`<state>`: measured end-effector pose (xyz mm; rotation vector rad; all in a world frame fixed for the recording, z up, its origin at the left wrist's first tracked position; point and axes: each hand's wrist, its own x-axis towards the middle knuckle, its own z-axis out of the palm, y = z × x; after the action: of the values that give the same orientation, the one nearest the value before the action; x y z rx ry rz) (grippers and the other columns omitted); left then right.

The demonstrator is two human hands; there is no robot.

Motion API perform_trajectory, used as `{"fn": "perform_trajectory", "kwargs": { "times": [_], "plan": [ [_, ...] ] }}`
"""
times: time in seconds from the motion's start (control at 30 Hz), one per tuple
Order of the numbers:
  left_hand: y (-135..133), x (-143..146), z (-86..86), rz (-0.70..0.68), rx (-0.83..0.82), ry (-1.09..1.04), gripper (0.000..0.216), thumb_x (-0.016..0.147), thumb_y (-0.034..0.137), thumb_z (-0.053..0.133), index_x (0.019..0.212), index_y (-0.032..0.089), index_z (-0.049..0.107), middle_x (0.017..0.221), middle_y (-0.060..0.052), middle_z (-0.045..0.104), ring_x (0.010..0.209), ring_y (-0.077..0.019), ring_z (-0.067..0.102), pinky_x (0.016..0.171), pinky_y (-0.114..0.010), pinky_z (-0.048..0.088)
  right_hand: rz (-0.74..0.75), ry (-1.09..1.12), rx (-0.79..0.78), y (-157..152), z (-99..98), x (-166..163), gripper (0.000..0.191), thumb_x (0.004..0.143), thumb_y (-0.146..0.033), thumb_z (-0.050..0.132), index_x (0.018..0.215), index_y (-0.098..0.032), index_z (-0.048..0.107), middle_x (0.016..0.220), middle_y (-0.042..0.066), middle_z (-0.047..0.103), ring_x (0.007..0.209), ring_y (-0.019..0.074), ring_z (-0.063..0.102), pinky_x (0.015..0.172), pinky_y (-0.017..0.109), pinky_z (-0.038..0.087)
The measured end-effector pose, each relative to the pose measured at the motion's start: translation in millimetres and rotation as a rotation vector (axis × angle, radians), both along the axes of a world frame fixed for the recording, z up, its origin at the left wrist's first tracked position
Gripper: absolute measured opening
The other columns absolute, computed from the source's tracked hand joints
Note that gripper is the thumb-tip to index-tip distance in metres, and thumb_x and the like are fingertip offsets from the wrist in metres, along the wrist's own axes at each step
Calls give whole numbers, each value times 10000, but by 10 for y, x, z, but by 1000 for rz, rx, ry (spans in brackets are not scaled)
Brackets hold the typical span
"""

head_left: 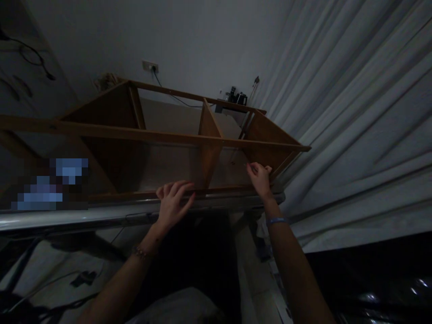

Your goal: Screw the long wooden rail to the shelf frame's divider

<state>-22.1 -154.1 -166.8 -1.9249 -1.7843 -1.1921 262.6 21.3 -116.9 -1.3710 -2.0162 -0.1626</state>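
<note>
A brown wooden shelf frame [162,133] with upright dividers lies across a table [135,208] that has a shiny metal edge. My left hand [173,202] is at the frame's near rail, its fingers spread and slightly bent, holding nothing I can see. Inside the right-hand compartment, near the end panel [273,135], my right hand [259,177] has thumb and forefinger pinched together. Whatever is between those fingertips is too small and dark to make out. Some tiny dark bits [233,163] lie on the surface left of my right hand.
Pale curtains [354,112] hang close on the right. Behind the frame, a wall socket [150,66] has a cable plugged in, and a dark kettle-like pot [241,98] stands at the back. A blurred-out patch [50,186] covers the left side. Cables run across the floor at lower left.
</note>
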Motion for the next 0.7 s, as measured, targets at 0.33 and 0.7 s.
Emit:
{"fn": "perform_trajectory", "kwargs": {
  "times": [0.33,0.7],
  "plan": [
    [-79,122,680,-308,-157,-196,347,983,399,320,864,210,586,799,-20,613,777,-195,520,753,-330,355,140,423,100,-1664,-36,-867,278,963,-375,477,788,-209,616,688,-1,643,674,160,583,785,336,377],
    [-336,81,498,-395,-287,-379,327,987,389,411,755,194,531,747,1,560,722,-151,516,697,-276,379,282,458,-87,-1917,-173,-1252,262,952,-385,506,788,-211,613,730,2,647,664,159,587,759,338,376]
  ]
}}
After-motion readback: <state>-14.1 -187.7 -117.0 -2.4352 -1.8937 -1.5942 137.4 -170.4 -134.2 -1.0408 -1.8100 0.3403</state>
